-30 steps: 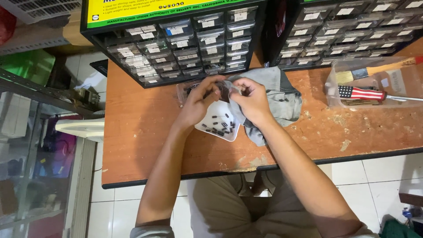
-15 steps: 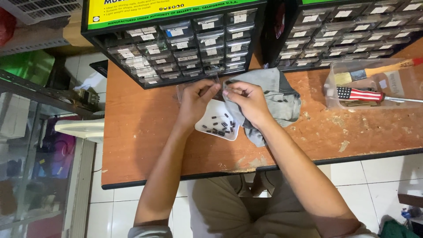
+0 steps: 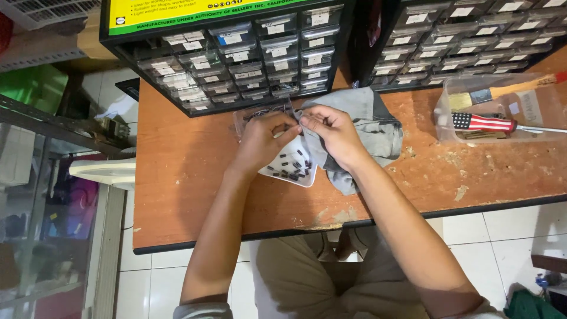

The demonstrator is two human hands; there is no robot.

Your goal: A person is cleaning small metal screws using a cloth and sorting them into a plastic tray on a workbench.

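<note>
Head view: left hand [image 3: 264, 137] and right hand [image 3: 332, 131] meet, fingertips pinched narrow above white tray [image 3: 287, 175]; pinched item unclear.

Yellow-green sign [image 3: 207, 15] tops the left drawer cabinet [image 3: 236, 65]; small white labels [image 3: 189, 45] front its drawers.

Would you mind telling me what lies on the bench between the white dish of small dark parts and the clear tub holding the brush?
In the head view, a crumpled grey cloth lies between the white dish and the clear tub, then bare, scuffed bench top.
</note>
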